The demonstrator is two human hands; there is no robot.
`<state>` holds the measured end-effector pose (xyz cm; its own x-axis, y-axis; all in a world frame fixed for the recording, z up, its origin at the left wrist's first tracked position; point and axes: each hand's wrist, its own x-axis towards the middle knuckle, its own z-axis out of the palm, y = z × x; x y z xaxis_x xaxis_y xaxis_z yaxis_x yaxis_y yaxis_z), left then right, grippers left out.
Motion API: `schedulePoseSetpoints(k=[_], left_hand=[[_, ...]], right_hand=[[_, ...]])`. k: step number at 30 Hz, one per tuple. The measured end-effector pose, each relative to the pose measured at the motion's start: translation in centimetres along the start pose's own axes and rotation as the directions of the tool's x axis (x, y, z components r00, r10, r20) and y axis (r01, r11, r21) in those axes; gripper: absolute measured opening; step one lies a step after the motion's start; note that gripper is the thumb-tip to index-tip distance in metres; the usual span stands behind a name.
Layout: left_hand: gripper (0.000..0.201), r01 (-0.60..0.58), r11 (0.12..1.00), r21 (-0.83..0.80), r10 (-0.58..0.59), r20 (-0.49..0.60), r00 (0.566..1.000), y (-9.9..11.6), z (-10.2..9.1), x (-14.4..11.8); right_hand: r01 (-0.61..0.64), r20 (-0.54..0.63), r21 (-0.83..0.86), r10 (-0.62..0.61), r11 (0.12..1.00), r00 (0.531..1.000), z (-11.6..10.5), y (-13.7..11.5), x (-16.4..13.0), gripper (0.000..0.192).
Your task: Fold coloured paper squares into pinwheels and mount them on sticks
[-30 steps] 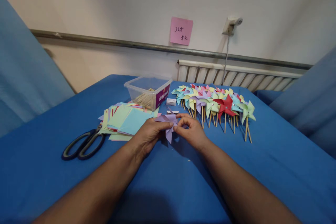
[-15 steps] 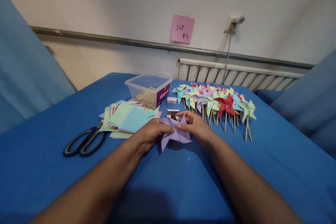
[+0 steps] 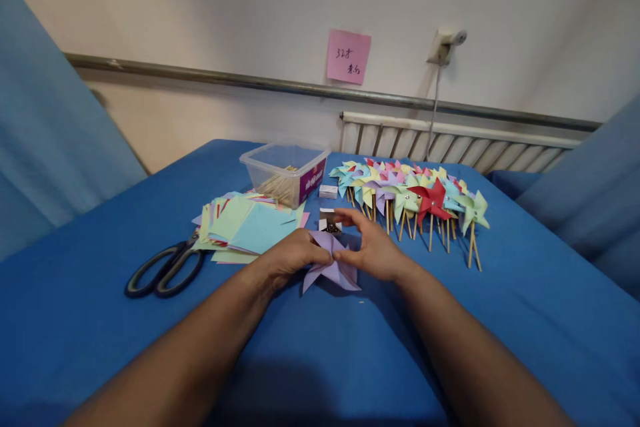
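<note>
A purple paper pinwheel, its points folded in to the middle, is pinched at the centre by my left hand. My right hand is at the pinwheel's right side, thumb tip by its centre and index finger stretched away above the paper. The gap between that thumb and finger is wide. Just behind the pinwheel lies a small open box with dark shiny bits, perhaps pins, in it. Whether a pin sits at the pinwheel's centre cannot be made out.
Left of my hands lie a stack of coloured paper and scissors. Behind stands a clear plastic tub of wooden sticks, beside a small white box. Several finished pinwheels lie at the right on the blue cloth.
My right hand has let go of the pinwheel's right side, its index finger lifting and spreading from the thumb. The pinwheel has dropped slightly toward me, showing more of the small open box.
</note>
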<state>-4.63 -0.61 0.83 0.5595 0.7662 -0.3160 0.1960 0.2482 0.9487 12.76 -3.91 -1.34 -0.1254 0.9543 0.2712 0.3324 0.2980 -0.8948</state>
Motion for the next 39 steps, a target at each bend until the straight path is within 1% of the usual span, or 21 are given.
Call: schedulePoseSetpoints(k=[2, 4, 6, 9, 11, 12, 14, 15, 17, 19, 22, 26, 29, 33, 39], left_hand=[[0.017, 0.03, 0.998, 0.062, -0.031, 0.007, 1.0, -0.1, -0.1, 0.2], [0.015, 0.04, 0.995, 0.092, -0.04, 0.004, 0.999, -0.2, -0.3, 0.3], [0.014, 0.024, 0.994, 0.106, -0.025, 0.007, 1.0, -0.4, -0.3, 0.5], [0.015, 0.005, 0.993, 0.121, -0.006, 0.004, 1.0, -0.6, -0.3, 0.5], [0.007, -0.004, 0.994, 0.107, 0.008, -0.031, 0.999, -0.5, -0.3, 0.6], [0.005, -0.017, 0.998, 0.06, 0.02, -0.047, 0.999, -0.5, -0.3, 0.6], [0.011, -0.055, 0.99, -0.127, 0.048, -0.06, 0.997, -0.3, -0.5, 0.8], [0.017, -0.063, 0.967, -0.247, 0.052, -0.05, 0.997, -0.2, -0.7, 0.9], [0.028, -0.032, 0.897, -0.441, 0.031, -0.008, 0.999, 0.0, -0.9, 1.0], [0.03, 0.016, 0.855, -0.519, -0.01, 0.014, 1.0, 0.0, -1.0, 1.1], [0.028, 0.019, 0.863, -0.504, -0.024, -0.003, 1.0, -0.2, -0.9, 1.3], [0.018, -0.052, 0.892, -0.448, 0.015, -0.086, 0.996, -0.9, -0.2, 1.6], [0.013, -0.093, 0.901, -0.423, 0.044, -0.125, 0.991, -1.2, 0.1, 1.9], [0.015, -0.114, 0.905, -0.409, 0.074, -0.113, 0.991, -1.3, 0.4, 2.2], [0.018, -0.128, 0.907, -0.4, 0.058, -0.182, 0.982, -1.4, 0.7, 2.2]], right_hand=[[0.031, 0.027, -0.102, -0.028, 0.994, 0.999, -0.2, -0.2, -0.1, 0.068], [0.003, 0.079, -0.101, 0.005, 0.995, 0.997, -0.1, -0.2, -0.2, 0.062], [-0.041, 0.108, -0.044, 0.045, 0.998, 0.993, 0.1, 0.0, -0.3, 0.054], [-0.103, 0.136, 0.101, 0.089, 0.989, 0.987, 0.5, 0.4, -0.3, 0.042], [-0.154, 0.108, 0.223, 0.132, 0.963, 0.985, 0.8, 0.7, 0.0, 0.035], [-0.179, 0.073, 0.293, 0.165, 0.939, 0.984, 0.9, 0.8, 0.2, 0.034], [-0.203, -0.02, 0.456, 0.238, 0.867, 0.971, 1.0, 1.0, 0.6, 0.036], [-0.191, -0.071, 0.54, 0.271, 0.82, 0.96, 1.0, 1.2, 0.8, 0.038], [-0.136, -0.161, 0.675, 0.325, 0.725, 0.932, 1.0, 1.4, 1.2, 0.04], [-0.084, -0.223, 0.75, 0.371, 0.656, 0.901, 1.0, 1.5, 1.4, 0.04], [-0.057, -0.269, 0.794, 0.433, 0.606, 0.86, 1.4, 1.5, 1.4, 0.038], [-0.023, -0.338, 0.792, 0.468, 0.611, 0.817, 2.5, 1.1, 1.2, 0.04], [-0.023, -0.36, 0.784, 0.484, 0.621, 0.798, 3.4, 0.9, 1.2, 0.043], [-0.042, -0.348, 0.768, 0.473, 0.639, 0.81, 4.1, 0.7, 1.1, 0.044], [-0.038, -0.346, 0.735, 0.422, 0.677, 0.838, 4.3, 0.7, 1.0, 0.046]])
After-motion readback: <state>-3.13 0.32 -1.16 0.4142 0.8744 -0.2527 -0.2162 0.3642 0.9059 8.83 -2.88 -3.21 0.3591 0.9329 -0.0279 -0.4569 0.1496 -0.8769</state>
